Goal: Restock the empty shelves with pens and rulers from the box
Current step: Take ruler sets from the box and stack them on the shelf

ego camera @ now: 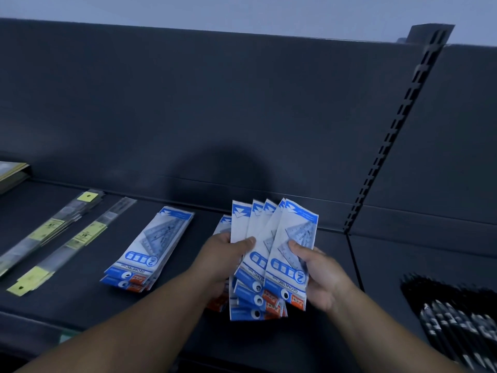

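Left grip and right grip each pinch a side of five fanned geometric ruler packs above the shelf. One pack stack lies left, beside two long-ruler bundles.

I see a shop here: a dark display shelf backed by a slotted upright. Stock lies on it in rows: ruler packs, bagged rulers, pens.

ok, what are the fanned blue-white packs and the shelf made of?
The packs: thin glossy plastic sleeves over printed card, apparently; a clear set square shows through. The shelf: dark matte, probably painted metal, judging by the slotted upright.
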`<state>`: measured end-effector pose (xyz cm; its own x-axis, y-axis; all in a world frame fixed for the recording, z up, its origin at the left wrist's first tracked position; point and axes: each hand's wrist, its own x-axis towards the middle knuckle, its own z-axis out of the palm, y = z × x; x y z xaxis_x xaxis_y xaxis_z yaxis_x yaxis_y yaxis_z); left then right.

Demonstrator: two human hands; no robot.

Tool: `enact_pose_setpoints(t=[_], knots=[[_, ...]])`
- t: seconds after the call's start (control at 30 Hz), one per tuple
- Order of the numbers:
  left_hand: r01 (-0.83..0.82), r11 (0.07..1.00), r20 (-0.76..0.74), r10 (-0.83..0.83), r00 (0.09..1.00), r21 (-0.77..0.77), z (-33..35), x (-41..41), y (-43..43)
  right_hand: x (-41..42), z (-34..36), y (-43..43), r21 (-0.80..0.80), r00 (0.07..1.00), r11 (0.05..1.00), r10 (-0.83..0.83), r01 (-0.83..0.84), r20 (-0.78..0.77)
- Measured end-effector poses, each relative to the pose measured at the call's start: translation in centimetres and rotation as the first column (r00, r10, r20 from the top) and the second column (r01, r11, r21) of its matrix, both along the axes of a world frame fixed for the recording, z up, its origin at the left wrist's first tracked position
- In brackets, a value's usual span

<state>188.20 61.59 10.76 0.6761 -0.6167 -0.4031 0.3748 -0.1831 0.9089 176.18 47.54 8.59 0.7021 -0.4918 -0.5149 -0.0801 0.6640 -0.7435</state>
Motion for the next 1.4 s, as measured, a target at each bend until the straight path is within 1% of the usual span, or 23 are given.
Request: enact_pose_setpoints(t=[0.13, 0.2, 0.3, 0.37, 0.53, 0.6, 0.67, 0.73, 0.83, 0.93, 1.0, 1.07, 1.13, 1.2, 1.23, 1.4], knots=[[-0.071, 0.997, -0.019, 0.071, 0.997, -0.01, -0.3, 0.4, 0.4, 0.1, -0.2, -0.2, -0.004, 0.999, 0.999, -0.042, 0.042, -0.016], [-0.081, 0.997, -0.03, 0.081, 0.996, -0.01, -0.3, 0.9, 0.8, 0.0, -0.1, -0.2, 0.004, 0.999, 0.999, -0.032, 0.032, -0.009], [-0.1, 0.995, -0.003, 0.1, 0.995, -0.007, -0.3, 1.4, 1.1, 0.2, 0.3, 0.4, 0.031, 1.0, 0.999, 0.012, -0.012, 0.013], [-0.088, 0.996, 0.017, 0.087, 0.996, 0.014, -0.4, 1.4, 1.4, 0.8, 0.6, 1.2, 0.03, 0.998, 0.997, 0.063, -0.064, 0.03], [-0.016, 1.0, -0.017, 0.016, 1.0, 0.001, 0.1, 2.1, 2.9, 2.3, 1.3, 3.1, -0.004, 0.99, 0.991, 0.137, -0.137, 0.038], [-0.046, 0.999, 0.047, 0.045, 0.998, 0.019, 0.1, 3.7, 4.0, 3.0, 1.3, 3.5, -0.02, 0.991, 0.991, 0.129, -0.129, 0.032], [-0.105, 0.991, 0.211, 0.086, 0.974, 0.081, -0.1, 6.4, 5.5, 3.7, 1.0, 3.6, -0.037, 0.996, 0.996, 0.086, -0.086, 0.007], [-0.158, 0.97, 0.388, 0.076, 0.918, 0.184, 0.0, 9.5, 7.1, 4.2, 0.4, 3.4, -0.07, 0.999, 0.998, 0.001, -0.004, -0.034], [-0.188, 0.934, 0.521, 0.002, 0.853, 0.304, 0.3, 13.7, 9.3, 4.5, 0.0, 2.9, -0.133, 0.988, 0.987, -0.103, 0.088, -0.113], [-0.183, 0.896, 0.591, -0.103, 0.8, 0.404, -0.6, 16.0, 10.0, 5.0, -0.5, 3.2, -0.169, 0.98, 0.983, -0.105, 0.077, -0.166], [-0.191, 0.862, 0.61, -0.161, 0.776, 0.47, -2.1, 16.2, 10.0, 5.8, -0.6, 4.2, -0.201, 0.98, 0.979, -0.079, 0.041, -0.183], [-0.195, 0.847, 0.614, -0.181, 0.768, 0.494, -3.5, 15.9, 10.0, 6.6, -0.8, 5.2, -0.249, 0.975, 0.968, -0.082, 0.029, -0.204], [-0.167, 0.864, 0.597, -0.176, 0.783, 0.474, -4.2, 15.3, 9.9, 7.3, -1.1, 5.8, -0.345, 0.964, 0.938, -0.112, 0.023, -0.24], [-0.126, 0.886, 0.582, -0.18, 0.793, 0.446, -4.5, 14.7, 9.6, 7.7, -1.5, 6.0, -0.47, 0.939, 0.883, -0.15, -0.013, -0.309], [-0.104, 0.894, 0.571, -0.186, 0.8, 0.436, -4.4, 14.4, 9.4, 7.8, -1.7, 6.1, -0.499, 0.931, 0.866, -0.168, -0.018, -0.325], [-0.009, 0.915, 0.538, -0.229, 0.811, 0.402, -4.6, 12.3, 7.9, 8.0, -2.2, 6.3, -0.507, 0.915, 0.86, -0.158, -0.057, -0.372]])
